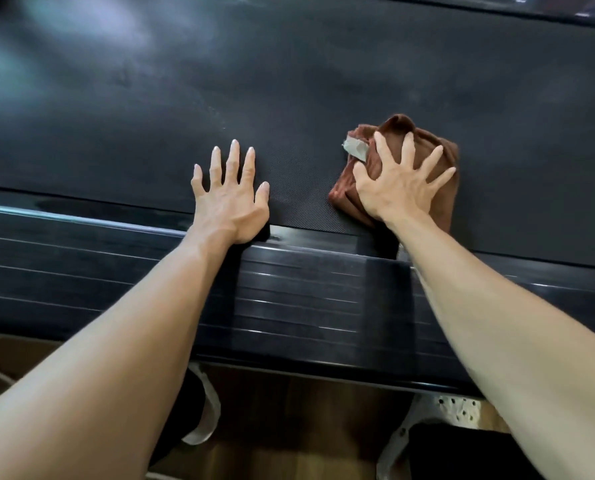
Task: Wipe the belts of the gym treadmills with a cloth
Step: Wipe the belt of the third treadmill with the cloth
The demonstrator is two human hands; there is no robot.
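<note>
Your left hand [232, 199] lies flat on the dark textured rubber treadmill belt [289, 91], palm down, fingers straight and spread, holding nothing. Its heel sits at the near edge of the belt, where the belt meets the glossy black ribbed side rail of the treadmill [289, 292].

Your right hand [398, 183] is to the right of it, apart from it, with a strip of bare belt between the two. This hand presses down on the crumpled brown microfibre cloth [427, 143], fingers splayed wide over the top of it rather than curled round it. The cloth lies on the belt near its near edge, bunched into a rough square, and its near corner reaches down to the side rail beneath your wrist. A small pale grey label [356, 148] sticks out of the cloth at its far left corner, just beside your thumb.

The belt fills the far part of the view, with dull smears and soft reflections of light toward the far left. The side rail runs left to right across the near middle, under both forearms. Below it you see brown wood-pattern flooring [306, 427] and, at the near edge, pale perforated footwear [458, 410] on the right.
</note>
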